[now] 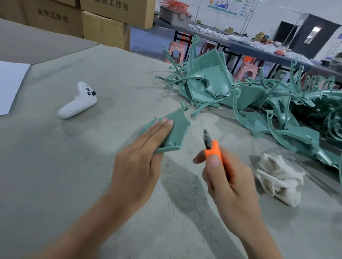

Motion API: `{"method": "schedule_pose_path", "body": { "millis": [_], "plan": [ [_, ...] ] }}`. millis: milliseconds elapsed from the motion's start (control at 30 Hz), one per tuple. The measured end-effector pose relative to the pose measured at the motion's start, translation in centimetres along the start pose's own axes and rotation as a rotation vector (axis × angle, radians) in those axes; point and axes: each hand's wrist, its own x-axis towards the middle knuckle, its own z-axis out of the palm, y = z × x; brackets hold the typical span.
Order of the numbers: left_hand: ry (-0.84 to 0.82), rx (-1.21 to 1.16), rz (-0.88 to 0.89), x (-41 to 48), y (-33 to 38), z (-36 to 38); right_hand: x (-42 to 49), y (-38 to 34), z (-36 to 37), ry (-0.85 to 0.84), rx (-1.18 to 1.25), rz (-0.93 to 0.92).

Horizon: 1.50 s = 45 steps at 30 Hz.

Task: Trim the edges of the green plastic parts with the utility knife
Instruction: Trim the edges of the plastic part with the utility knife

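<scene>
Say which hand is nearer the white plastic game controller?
Left. The left hand is right of the controller, holding a green plastic part; the right hand is farther right.

A grey cloth-covered worktable (41,171) fills the foreground. Behind its far left edge, brown cardboard boxes (114,4) with dark printed characters stand stacked. Beyond lies a blue floor (148,40), where pink stools (177,51) sit under a long dark table (272,53) strewn with small pale items. A grey bin (175,16) stands near a white wall (296,8) bearing a poster (229,3), and the light is bright and even
</scene>
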Motion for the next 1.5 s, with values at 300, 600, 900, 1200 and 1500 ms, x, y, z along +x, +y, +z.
{"method": "schedule_pose_path", "body": {
  "millis": [300,600,900,1200,1500],
  "plan": [
    [0.043,0.037,0.062,0.5,-1.0,-0.6,-0.1,0.9,-0.5,-0.131,-0.272,-0.137],
    [0.026,0.01,0.049,0.4,-0.6,-0.5,0.0,1.1,-0.5,-0.11,-0.328,-0.15],
    [-0.008,-0.029,0.03,0.0,0.5,-0.6,0.3,1.9,-0.1,0.021,-0.3,-0.13],
    [0.0,-0.053,-0.017,-0.3,1.1,-0.2,0.4,2.1,-1.0,0.107,-0.189,-0.11],
    [0.031,-0.051,-0.031,0.0,1.0,-0.5,-0.1,0.7,0.3,-0.044,-0.237,-0.238]
  ]
}}
